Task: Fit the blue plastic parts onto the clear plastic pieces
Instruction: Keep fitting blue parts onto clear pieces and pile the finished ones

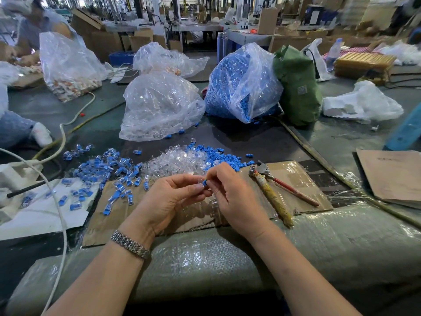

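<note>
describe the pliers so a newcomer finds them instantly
Start at the big bag of blue parts at the back of the table and come straight toward the person, onto the cardboard sheet. The pliers lie there, just right of the right hand. They are the only metal tool: one handle red, one wrapped in yellowish tape.

The loose clear pieces (175,161) lie at the centre of the table (341,137). The fitted pieces (102,169) lie at 9 o'clock from them, the loose parts (223,156) at 3 o'clock. Two full bags (159,106) (241,85) stand at 12 o'clock. The pliers (273,185) lie at 4 o'clock, on cardboard (303,179).
</note>
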Tool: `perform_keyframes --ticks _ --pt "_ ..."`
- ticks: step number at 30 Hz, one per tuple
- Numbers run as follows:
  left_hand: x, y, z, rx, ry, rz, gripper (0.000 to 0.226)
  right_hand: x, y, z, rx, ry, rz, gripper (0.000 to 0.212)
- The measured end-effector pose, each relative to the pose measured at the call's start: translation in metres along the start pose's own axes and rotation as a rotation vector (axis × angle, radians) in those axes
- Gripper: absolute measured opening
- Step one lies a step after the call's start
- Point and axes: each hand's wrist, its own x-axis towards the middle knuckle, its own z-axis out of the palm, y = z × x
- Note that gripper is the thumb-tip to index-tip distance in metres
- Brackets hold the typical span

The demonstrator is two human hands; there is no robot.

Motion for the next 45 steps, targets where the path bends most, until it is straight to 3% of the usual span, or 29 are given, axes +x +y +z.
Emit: perform_keyframes --ticks 3,6,8,9,11,13,19,23,26,28,32,40,45 --pt "0.001 -0.002 -0.002 -0.011 -0.017 0.022 0.021 -0.001 -0.002 -0.002 0.068 0.009 0.031 0.010" --pt "0.003 -0.003 -0.005 -0.031 -0.015 0.032 0.024 0.001 0.000 -0.015 0.120 0.200 0.175 0.016" --pt "0.004 -0.003 -0.007 -0.049 -0.012 0.041 0.024 0.004 0.011 -0.031 -0.109 0.330 0.362 0.023" --pt "0.005 -0.003 -0.008 -0.059 -0.014 0.046 0.024 0.004 0.016 -0.039 -0.300 0.293 0.492 0.032" --pt "0.005 -0.004 -0.008 -0.072 -0.015 0.054 0.023 0.001 0.023 -0.052 -0.626 0.054 0.774 0.055" --pt "0.005 -0.003 -0.007 -0.082 -0.011 0.058 0.022 -0.002 0.026 -0.058 -0.760 -0.128 0.912 0.065" --pt "0.003 -0.001 -0.006 -0.123 0.015 0.059 0.024 0.007 0.031 -0.066 -0.801 -0.188 0.791 0.029" --pt "0.003 0.000 -0.008 -0.190 0.032 0.079 0.020 0.020 0.015 -0.079 -0.339 -0.165 0.791 0.025" --pt "0.003 0.000 -0.011 -0.213 0.037 0.108 0.019 0.029 -0.008 -0.077 0.102 -0.380 0.779 0.019" --pt "0.004 0.001 -0.012 -0.234 0.032 0.127 0.019 0.032 -0.023 -0.068 0.224 -0.540 0.768 0.018" --pt "0.006 0.000 -0.014 -0.233 0.006 0.170 0.023 0.034 -0.039 -0.050 0.190 -0.677 0.700 0.023" --pt "0.008 -0.004 -0.015 -0.183 0.003 0.206 0.025 0.031 -0.042 -0.047 0.232 -0.668 0.693 0.020" --pt "0.007 -0.005 -0.015 -0.102 0.030 0.204 0.020 0.026 -0.040 -0.042 0.237 -0.658 0.685 0.036"
